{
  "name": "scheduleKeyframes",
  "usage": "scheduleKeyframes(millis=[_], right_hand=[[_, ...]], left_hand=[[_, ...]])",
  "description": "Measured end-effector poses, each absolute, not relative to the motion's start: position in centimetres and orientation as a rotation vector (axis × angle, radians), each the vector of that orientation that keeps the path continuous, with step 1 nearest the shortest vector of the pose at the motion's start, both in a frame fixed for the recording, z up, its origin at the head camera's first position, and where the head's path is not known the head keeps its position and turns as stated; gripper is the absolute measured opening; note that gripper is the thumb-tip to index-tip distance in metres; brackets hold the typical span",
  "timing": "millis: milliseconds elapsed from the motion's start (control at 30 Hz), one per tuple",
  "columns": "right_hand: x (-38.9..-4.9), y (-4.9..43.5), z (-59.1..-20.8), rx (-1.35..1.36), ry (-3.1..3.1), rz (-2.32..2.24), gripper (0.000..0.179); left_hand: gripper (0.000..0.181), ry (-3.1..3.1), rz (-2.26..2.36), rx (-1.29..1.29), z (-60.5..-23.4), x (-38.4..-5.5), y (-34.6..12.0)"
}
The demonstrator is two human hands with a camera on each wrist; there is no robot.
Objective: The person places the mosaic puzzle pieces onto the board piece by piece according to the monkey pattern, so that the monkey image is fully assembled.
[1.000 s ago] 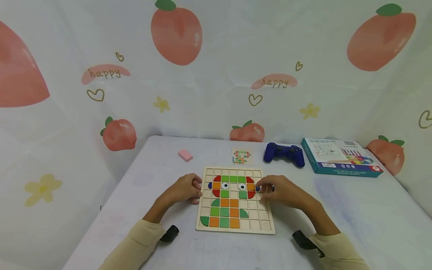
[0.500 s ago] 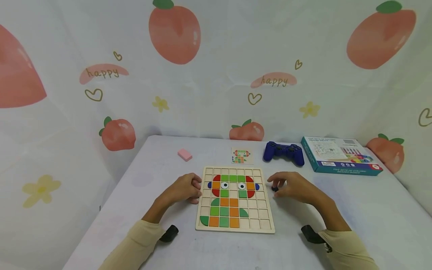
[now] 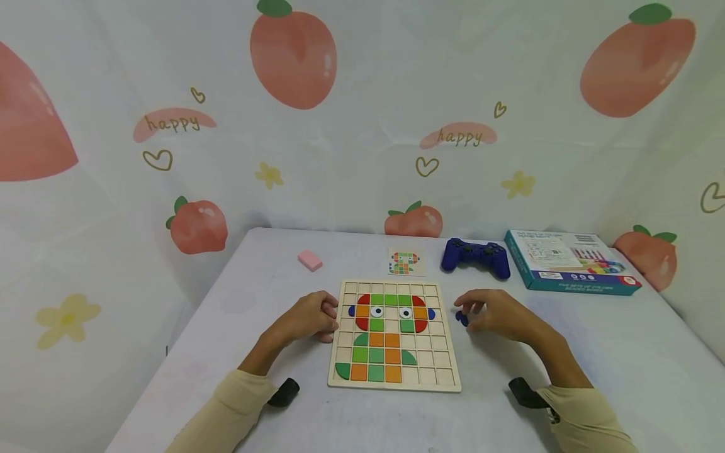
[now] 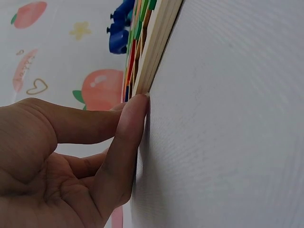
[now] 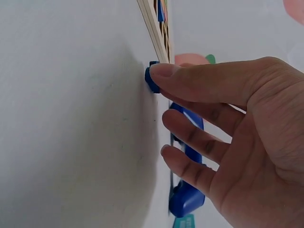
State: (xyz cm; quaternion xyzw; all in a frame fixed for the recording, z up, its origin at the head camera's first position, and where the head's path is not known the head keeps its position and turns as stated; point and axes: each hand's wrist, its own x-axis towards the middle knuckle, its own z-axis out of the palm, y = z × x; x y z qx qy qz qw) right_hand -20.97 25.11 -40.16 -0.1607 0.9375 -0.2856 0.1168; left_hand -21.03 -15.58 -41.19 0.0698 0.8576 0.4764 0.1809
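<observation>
A square wooden grid board (image 3: 427,376) lies on the table, carrying red, orange, green and blue tiles and two round eye pieces. At its left edge my left hand (image 3: 308,316) grips the rim; in the left wrist view the fingertips (image 4: 135,114) meet right at the board's side. Just off the right edge, small blue pieces (image 3: 462,318) lie on the table. My right hand (image 3: 498,314) is bent over them, index finger and thumb apart around them. In the right wrist view the thumb overlaps a blue piece (image 5: 151,80).
Behind the board lies a small pattern card (image 3: 405,262). To its right are a blue game controller (image 3: 476,257) and a teal-edged box (image 3: 572,263). A pink block (image 3: 309,260) lies at the back left. A peach-patterned cloth (image 3: 351,157) hangs behind the table.
My right hand has left the board's right side, where a blue piece now shows in the grid, and moved right to the loose blue pieces. The left hand stays at the rim.
</observation>
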Motion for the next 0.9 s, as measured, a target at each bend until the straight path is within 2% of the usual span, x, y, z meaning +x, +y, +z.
scheduleKeyframes(millis=[267,533,900], right_hand=[[-21.16,25.31,-40.51,-0.449,2.754,-0.821,0.042],[-21.0,25.46,-40.23,-0.415,2.719,-0.851,0.03],[-20.96,25.55,-40.18,-0.415,2.635,-0.847,0.026]], left_hand=[[0.043,2.428,1.324,0.187,-41.03,-20.92,-15.47],[0.043,2.424,1.334,0.191,-40.92,-20.88,-15.42],[0.043,2.434,1.33,0.196,-41.05,-20.93,-15.45]])
